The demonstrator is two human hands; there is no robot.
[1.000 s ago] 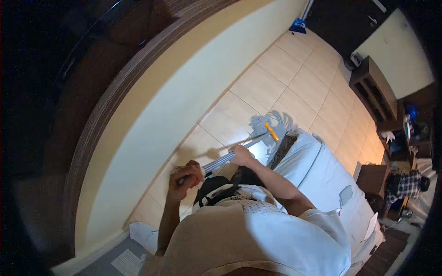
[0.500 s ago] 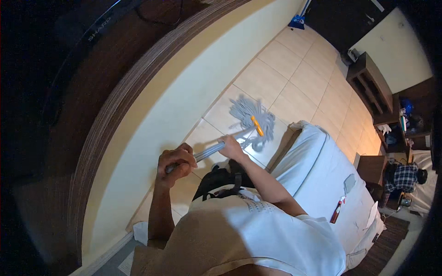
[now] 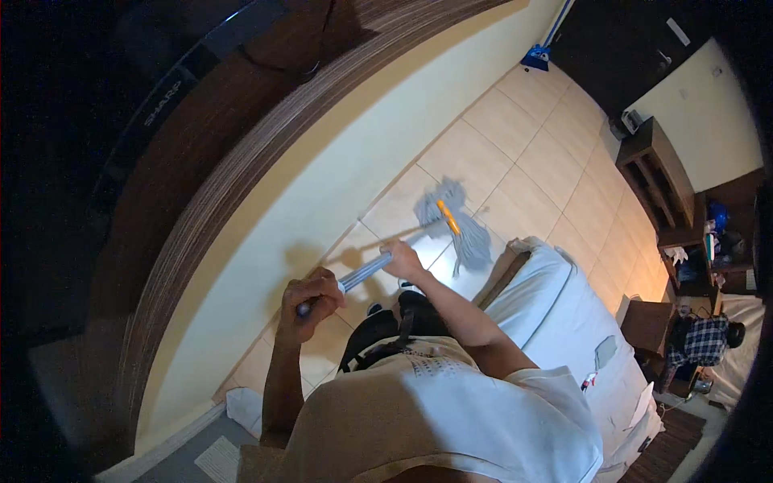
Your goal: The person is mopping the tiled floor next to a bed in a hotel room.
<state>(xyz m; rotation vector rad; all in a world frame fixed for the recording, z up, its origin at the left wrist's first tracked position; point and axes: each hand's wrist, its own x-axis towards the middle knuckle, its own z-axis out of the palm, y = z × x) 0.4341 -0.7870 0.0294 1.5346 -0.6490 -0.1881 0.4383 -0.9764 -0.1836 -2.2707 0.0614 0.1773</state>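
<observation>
Both of my hands are wrapped round the pale handle of a string mop [image 3: 473, 240]. My left hand [image 3: 311, 301] grips the handle's end, close to the wall. Farther along the shaft, my right hand [image 3: 403, 262] is closed round it. The mop has grey strands and an orange clamp, and its head lies on the tiled floor [image 3: 527, 193] ahead of me. The strands fan out, with a longer bunch trailing toward the bed. My shoes show just below the right hand.
A white-covered bed [image 3: 555, 322] is on my right, with a grey scraper-like tool [image 3: 604, 352] on it. The pale wall [image 3: 322, 193] runs along my left under a dark wooden shelf. Far off are a blue broom [image 3: 537, 56], a brown cabinet [image 3: 656, 177] and a person in plaid [image 3: 700, 342].
The mop's strands have swung toward the bed and now trail that way, while the clamp has shifted slightly. Both hands still grip the handle. The view has shifted a little.
</observation>
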